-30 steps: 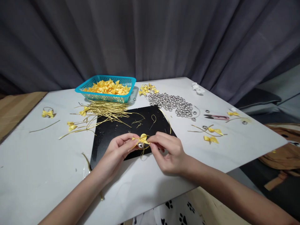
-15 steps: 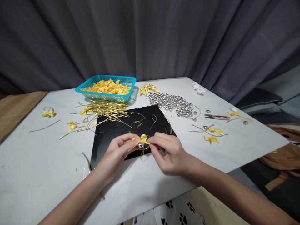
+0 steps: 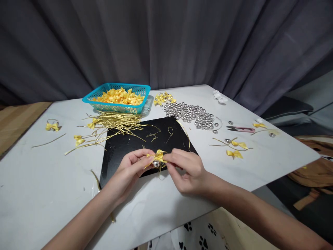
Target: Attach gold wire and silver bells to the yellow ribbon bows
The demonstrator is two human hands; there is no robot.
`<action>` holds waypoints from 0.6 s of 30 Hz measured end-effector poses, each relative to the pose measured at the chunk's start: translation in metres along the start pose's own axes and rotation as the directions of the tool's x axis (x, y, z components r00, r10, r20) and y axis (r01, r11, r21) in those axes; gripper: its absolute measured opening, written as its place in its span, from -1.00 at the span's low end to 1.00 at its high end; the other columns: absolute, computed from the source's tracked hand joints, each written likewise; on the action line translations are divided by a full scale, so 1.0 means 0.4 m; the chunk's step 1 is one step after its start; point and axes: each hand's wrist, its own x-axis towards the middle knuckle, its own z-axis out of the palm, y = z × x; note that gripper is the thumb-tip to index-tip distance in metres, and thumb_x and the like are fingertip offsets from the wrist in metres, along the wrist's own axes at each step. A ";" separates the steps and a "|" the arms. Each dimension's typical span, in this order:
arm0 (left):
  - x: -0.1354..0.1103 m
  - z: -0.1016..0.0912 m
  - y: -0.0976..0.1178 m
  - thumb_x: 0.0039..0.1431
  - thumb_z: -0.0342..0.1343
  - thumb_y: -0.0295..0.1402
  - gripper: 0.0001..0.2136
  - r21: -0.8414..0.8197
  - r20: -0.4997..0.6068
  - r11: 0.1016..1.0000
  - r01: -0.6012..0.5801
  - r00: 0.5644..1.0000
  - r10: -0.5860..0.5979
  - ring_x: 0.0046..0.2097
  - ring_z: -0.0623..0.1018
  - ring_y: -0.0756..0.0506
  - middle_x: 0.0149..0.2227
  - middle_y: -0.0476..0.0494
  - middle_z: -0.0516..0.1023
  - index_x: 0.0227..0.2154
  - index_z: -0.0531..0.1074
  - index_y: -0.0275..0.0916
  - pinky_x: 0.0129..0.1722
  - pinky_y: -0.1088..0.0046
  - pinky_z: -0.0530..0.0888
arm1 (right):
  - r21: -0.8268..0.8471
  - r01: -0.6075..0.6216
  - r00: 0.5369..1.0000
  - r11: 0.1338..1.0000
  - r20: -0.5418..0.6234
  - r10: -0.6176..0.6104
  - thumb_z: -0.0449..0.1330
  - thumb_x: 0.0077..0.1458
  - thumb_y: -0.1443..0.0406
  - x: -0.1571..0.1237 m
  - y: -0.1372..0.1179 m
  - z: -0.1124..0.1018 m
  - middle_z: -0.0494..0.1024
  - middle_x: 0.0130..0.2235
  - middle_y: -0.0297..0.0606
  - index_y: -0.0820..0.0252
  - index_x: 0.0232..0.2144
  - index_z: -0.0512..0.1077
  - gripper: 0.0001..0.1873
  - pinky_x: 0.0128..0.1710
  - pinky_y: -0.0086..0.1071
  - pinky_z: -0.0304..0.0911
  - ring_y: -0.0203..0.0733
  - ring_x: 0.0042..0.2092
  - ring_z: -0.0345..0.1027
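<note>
Between my two hands is a yellow ribbon bow [image 3: 159, 155] with a silver bell [image 3: 156, 164] just below it and gold cord looping around and hanging under it. My left hand [image 3: 134, 165] pinches the bow's left side between thumb and fingers. The fingertips of my right hand [image 3: 184, 170] are closed at the bow's right side; whether they grip ribbon or cord there is too small to tell. Both hands are held over the near edge of a black mat [image 3: 135, 144], which carries a few short cord scraps.
A turquoise basket [image 3: 88, 100] of yellow bows stands at the back left, behind a bundle of gold cords [image 3: 119, 121]. Silver bells [image 3: 189, 113] lie heaped right of centre. Thread snips [image 3: 240, 129], loose bows [image 3: 234, 153] and a crumpled white piece [image 3: 220, 97] lie on the right.
My right fingertips have shifted slightly on the bow's right side, and the cord loop beneath has moved a little. Both hands otherwise stay in place.
</note>
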 end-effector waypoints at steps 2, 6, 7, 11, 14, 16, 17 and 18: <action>0.000 -0.001 -0.001 -0.21 0.35 -0.30 -0.81 -0.016 -0.001 1.000 -0.003 1.000 0.003 -0.41 0.49 0.02 -0.48 -0.04 0.54 -0.52 0.52 -0.27 -0.30 0.54 0.41 | -0.001 0.000 1.000 1.000 -0.016 0.000 0.00 0.04 0.53 0.000 -0.002 0.001 0.25 -0.55 -0.36 0.26 -0.35 0.35 -0.81 -0.60 -0.47 0.03 -0.37 -0.56 0.02; 0.001 -0.003 -0.004 -0.21 0.35 -0.30 -0.82 -0.042 0.012 0.999 -0.003 1.000 0.004 -0.40 0.49 0.04 -0.47 -0.03 0.54 -0.51 0.52 -0.25 -0.31 0.57 0.41 | -0.019 -0.008 0.999 1.000 -0.039 0.007 0.00 0.03 0.53 -0.002 -0.006 0.001 0.25 -0.55 -0.36 0.27 -0.34 0.35 -0.81 -0.61 -0.48 0.02 -0.37 -0.56 0.02; 0.001 -0.003 -0.004 -0.21 0.36 -0.30 -0.81 -0.046 0.014 0.999 -0.003 1.000 0.003 -0.40 0.50 0.04 -0.47 -0.02 0.55 -0.51 0.53 -0.24 -0.31 0.58 0.41 | -0.027 -0.004 0.999 1.000 -0.039 0.003 0.00 0.03 0.53 -0.002 -0.007 0.001 0.25 -0.55 -0.35 0.28 -0.34 0.35 -0.81 -0.61 -0.48 0.01 -0.37 -0.56 0.02; 0.001 -0.003 -0.005 -0.20 0.36 -0.27 -0.80 -0.038 0.016 0.999 -0.004 1.000 0.004 -0.40 0.49 0.04 -0.47 -0.03 0.55 -0.49 0.53 -0.24 -0.33 0.60 0.39 | -0.074 0.001 0.999 0.997 -0.040 -0.004 -0.02 0.03 0.52 -0.001 -0.007 0.000 0.27 -0.56 -0.34 0.27 -0.35 0.36 -0.80 -0.62 -0.47 0.01 -0.36 -0.55 0.03; 0.000 -0.002 -0.004 -0.21 0.36 -0.26 -0.78 -0.013 0.013 1.000 -0.013 1.000 0.013 -0.42 0.47 0.05 -0.49 -0.03 0.54 -0.49 0.53 -0.24 -0.37 0.62 0.37 | -0.095 0.009 0.999 0.995 -0.035 -0.012 -0.02 0.03 0.52 -0.001 -0.007 -0.001 0.27 -0.56 -0.34 0.27 -0.36 0.36 -0.80 -0.63 -0.46 0.01 -0.36 -0.55 0.04; 0.000 -0.002 -0.004 -0.22 0.36 -0.25 -0.78 -0.003 0.005 1.000 -0.018 1.000 0.018 -0.43 0.45 0.06 -0.50 -0.02 0.53 -0.49 0.53 -0.24 -0.39 0.62 0.35 | -0.101 0.015 0.999 0.995 -0.033 -0.018 -0.02 0.03 0.52 -0.001 -0.006 -0.001 0.27 -0.56 -0.34 0.28 -0.35 0.36 -0.81 -0.63 -0.46 0.01 -0.36 -0.55 0.04; 0.000 -0.003 -0.005 -0.22 0.37 -0.25 -0.77 -0.004 0.000 1.000 -0.019 1.000 0.019 -0.43 0.44 0.06 -0.49 -0.02 0.53 -0.48 0.53 -0.24 -0.39 0.62 0.35 | -0.104 0.015 0.999 0.995 -0.031 -0.019 -0.02 0.04 0.52 -0.002 -0.006 -0.001 0.27 -0.56 -0.34 0.28 -0.35 0.36 -0.81 -0.63 -0.46 0.01 -0.36 -0.55 0.04; 0.000 -0.003 -0.005 -0.23 0.37 -0.25 -0.76 -0.008 -0.005 1.000 -0.018 1.000 0.018 -0.43 0.44 0.06 -0.49 -0.02 0.54 -0.47 0.54 -0.23 -0.39 0.62 0.35 | -0.107 0.014 0.999 0.994 -0.028 -0.018 -0.02 0.04 0.51 -0.002 -0.006 -0.001 0.27 -0.56 -0.34 0.28 -0.35 0.36 -0.80 -0.63 -0.46 0.01 -0.36 -0.55 0.04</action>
